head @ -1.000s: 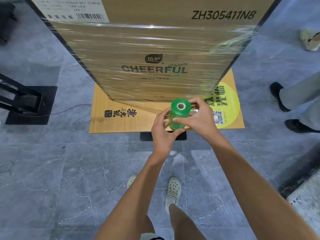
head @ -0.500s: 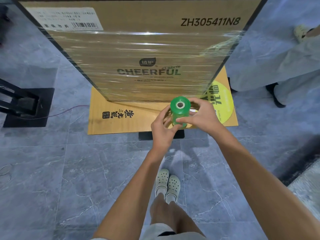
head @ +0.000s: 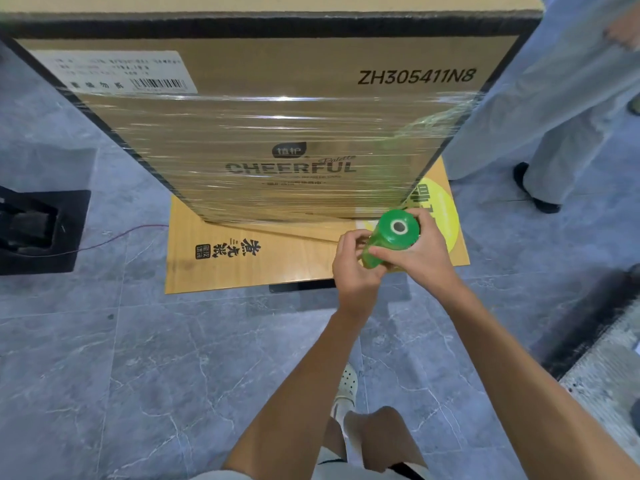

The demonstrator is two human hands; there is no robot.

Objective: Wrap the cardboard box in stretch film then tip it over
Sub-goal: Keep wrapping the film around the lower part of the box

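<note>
Cardboard box [head: 277, 64] upright before me on a flat cardboard sheet [head: 284, 261], lower face banded in stretch film [head: 277, 129], my left hand [head: 355, 270] and right hand [head: 420, 259] both gripping the green film roll [head: 393, 239], bystander's trousers [head: 561, 109] at right

One cardboard box [head: 277, 133] is counted beyond the hands. One green stretch-film roll [head: 391, 240] is gripped by two hands, the left hand [head: 356, 268] and the right hand [head: 419, 261]. One flat cardboard sheet [head: 242, 265] and one black base [head: 38, 230] are counted to their left.
</note>
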